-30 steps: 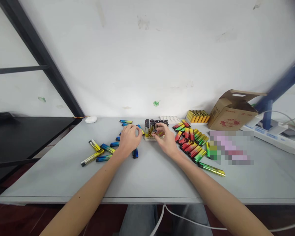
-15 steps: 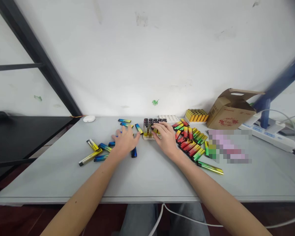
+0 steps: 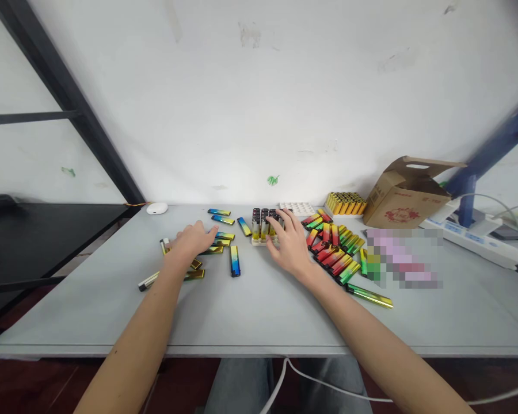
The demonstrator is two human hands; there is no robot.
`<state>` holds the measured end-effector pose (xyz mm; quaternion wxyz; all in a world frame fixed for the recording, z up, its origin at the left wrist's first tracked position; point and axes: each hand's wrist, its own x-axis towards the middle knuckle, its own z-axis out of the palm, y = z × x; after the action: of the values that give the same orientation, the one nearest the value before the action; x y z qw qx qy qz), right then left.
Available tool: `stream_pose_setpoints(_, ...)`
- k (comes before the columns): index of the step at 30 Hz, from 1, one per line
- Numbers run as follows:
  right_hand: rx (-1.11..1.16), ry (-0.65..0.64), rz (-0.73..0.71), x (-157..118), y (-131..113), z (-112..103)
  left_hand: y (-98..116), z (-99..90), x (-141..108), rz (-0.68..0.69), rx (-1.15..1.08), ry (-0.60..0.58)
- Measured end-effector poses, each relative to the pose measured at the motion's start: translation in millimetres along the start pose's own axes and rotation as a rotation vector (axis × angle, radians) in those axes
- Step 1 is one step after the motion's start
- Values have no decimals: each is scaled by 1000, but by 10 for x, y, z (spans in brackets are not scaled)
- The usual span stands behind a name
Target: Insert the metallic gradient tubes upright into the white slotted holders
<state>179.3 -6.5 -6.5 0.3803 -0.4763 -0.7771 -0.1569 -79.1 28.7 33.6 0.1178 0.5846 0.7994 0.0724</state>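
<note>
At a gray table | left hand loosely bent over scattered blue-yellow lighters, any hold hidden | right hand half open, seemingly empty, beside upright lighters in a pale tray | likely light, stiff, slick; best pinched mid-body

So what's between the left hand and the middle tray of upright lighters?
Several loose blue-and-yellow lighters, lying flat. The head view shows them between the left hand and the tray.
</note>
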Motion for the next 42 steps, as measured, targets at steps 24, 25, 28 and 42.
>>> stream_pose_setpoints(24,39,7,65,28,21,-52,-7,251,155,566,-147,200)
stream_pose_setpoints(25,45,7,68,29,19,-55,-13,261,169,556,-139,217)
stream_pose_setpoints(28,60,12,73,31,13,-61,-22,253,187,376,-55,234)
stream_pose_setpoints(42,97,36,87,34,8,-60,12,134,123,80,-27,216)
